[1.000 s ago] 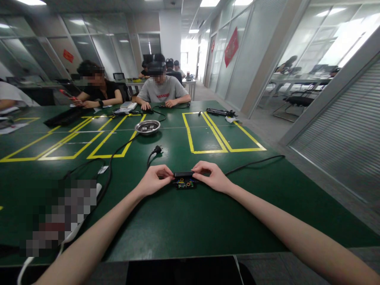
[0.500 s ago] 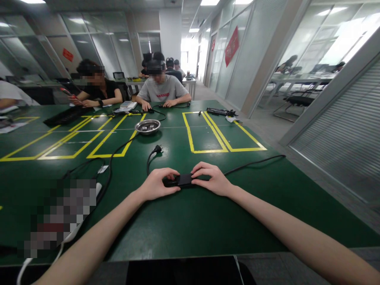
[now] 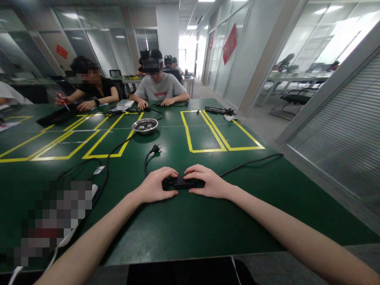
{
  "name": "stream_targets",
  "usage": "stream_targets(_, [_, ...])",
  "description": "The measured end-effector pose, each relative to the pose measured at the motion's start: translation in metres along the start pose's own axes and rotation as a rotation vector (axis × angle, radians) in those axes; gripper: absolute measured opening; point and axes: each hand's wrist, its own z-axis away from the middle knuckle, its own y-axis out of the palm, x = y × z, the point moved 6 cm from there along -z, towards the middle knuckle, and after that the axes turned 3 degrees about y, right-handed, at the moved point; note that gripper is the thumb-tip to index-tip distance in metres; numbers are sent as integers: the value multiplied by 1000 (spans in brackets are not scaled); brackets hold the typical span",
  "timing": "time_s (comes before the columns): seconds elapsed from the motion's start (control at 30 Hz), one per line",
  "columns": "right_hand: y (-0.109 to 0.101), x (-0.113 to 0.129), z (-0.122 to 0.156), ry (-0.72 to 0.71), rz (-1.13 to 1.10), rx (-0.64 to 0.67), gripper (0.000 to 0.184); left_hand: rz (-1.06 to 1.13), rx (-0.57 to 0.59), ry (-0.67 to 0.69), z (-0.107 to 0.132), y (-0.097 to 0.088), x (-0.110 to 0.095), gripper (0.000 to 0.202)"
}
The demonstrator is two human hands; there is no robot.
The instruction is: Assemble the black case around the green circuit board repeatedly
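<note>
While the left hand (image 3: 154,185) holds 1 end of the small black box (image 3: 182,183), the right hand (image 3: 211,183) holds the other. The box lies on the green table (image 3: 190,229) between the 2 hands, fingers behind it and thumbs in front.

A small black rectangular box (image 3: 184,182) lies flat on the green surface (image 3: 190,225), closer to the near edge than the far one. Its long sides run roughly along the near edge. The dark top looks closed and plain. Both ends are partly hidden, so whether any cable joins there cannot be told.
</note>
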Motion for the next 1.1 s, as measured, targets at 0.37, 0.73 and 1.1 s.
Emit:
stream_targets(0.37, [5, 2, -9, 41, 233, 74, 28, -232, 30, 96, -8, 7, -9, 34])
stream_targets(0.73, [-1, 10, -4, -69, 349, 14, 34, -82, -4, -148, -9, 5, -8, 37])
stream_targets(1.1, [3, -4, -3, 135, 268, -1, 35, -213, -75, -63, -10, 11, -7, 31])
